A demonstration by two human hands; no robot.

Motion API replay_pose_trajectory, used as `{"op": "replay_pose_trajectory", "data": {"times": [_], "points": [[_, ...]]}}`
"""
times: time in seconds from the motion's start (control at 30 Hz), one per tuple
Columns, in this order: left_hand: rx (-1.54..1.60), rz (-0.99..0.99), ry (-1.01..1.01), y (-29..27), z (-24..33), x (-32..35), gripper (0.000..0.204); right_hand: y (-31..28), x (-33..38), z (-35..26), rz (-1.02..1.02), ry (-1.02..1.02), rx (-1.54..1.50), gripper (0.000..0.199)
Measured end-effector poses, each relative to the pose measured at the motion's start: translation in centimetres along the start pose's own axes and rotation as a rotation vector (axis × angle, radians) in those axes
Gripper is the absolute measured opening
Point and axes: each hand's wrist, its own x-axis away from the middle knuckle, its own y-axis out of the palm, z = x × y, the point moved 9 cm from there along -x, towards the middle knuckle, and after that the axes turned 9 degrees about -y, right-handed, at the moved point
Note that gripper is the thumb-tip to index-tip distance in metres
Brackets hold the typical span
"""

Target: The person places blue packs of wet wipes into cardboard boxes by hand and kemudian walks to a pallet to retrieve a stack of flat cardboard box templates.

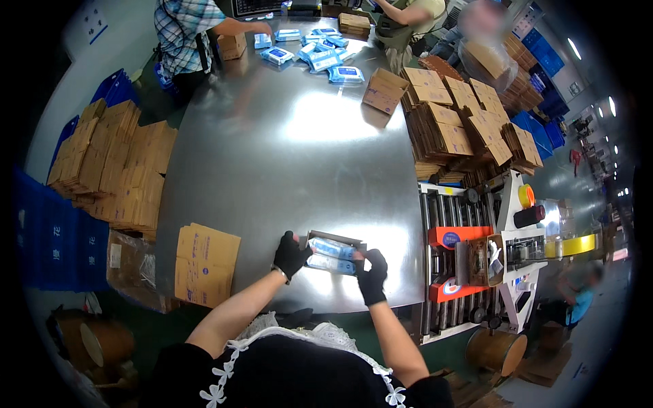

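Observation:
Near the front edge of the metal table, an open cardboard box (340, 235) holds blue-and-white soft packs (332, 263) that look like wet wipes, lying in rows. My left hand (291, 256), in a black glove with bare fingertips, is closed at the box's left end. On the opposite end, my right hand (372, 275), gloved the same way, has its fingers bent around the box's right edge. Left of my left forearm lies a flattened cardboard carton (206, 265).
More packs (323, 58) lie at the table's far end, beside a person's hand (260, 28). An open carton (385, 91) stands at the far right. Stacks of flat cartons (442, 129) flank the table. A roller taping machine (462, 255) adjoins its right edge.

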Motion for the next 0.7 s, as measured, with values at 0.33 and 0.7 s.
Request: {"op": "replay_pose_trajectory", "data": {"times": [0.33, 0.7], "points": [[-0.581, -0.631, 0.348, 4.7, 8.9, 2.1, 0.044, 10.2, -0.6, 2.6, -0.758, -0.278, 0.070, 0.032], [0.285, -0.447, -0.147, 8.7, -4.7, -3.0, 0.051, 5.3, -6.3, -7.2, -0.056, -0.419, 0.272, 0.047]]}}
